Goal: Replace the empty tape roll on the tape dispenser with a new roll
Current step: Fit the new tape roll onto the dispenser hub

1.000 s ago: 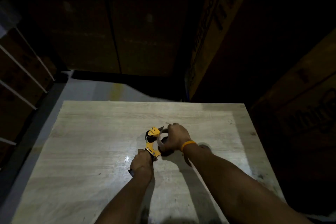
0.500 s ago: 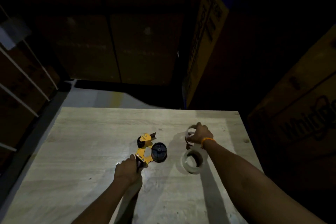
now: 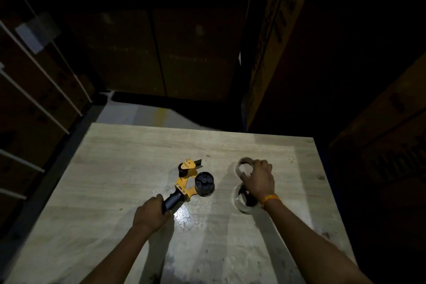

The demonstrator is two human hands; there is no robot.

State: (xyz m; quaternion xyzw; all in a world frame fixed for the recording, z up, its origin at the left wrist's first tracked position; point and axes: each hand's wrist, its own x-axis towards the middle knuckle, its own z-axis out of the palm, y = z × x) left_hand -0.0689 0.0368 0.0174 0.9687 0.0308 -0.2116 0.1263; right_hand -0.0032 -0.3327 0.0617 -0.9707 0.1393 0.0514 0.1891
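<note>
A yellow tape dispenser (image 3: 184, 184) lies on the wooden table (image 3: 110, 180), its black hub (image 3: 204, 183) bare with no roll on it. My left hand (image 3: 151, 213) grips the dispenser's black handle. To the right, the empty tape core (image 3: 241, 162) rests on the table with the fingers and thumb of my right hand (image 3: 260, 180) still closed on its rim. A fuller roll of tape (image 3: 239, 205) lies flat just below that hand, partly hidden by my wrist, which wears an orange band.
Large cardboard boxes (image 3: 269, 37) stand close behind the table and another box (image 3: 389, 145) stands to its right. Strapped boxes (image 3: 34, 90) stack up on the left. The room is dark, and a bright light patch falls on the table's middle.
My right hand pulled the empty core off the hub, carried it right and lowered it onto the table beside the fuller roll. My left hand kept its hold on the handle.
</note>
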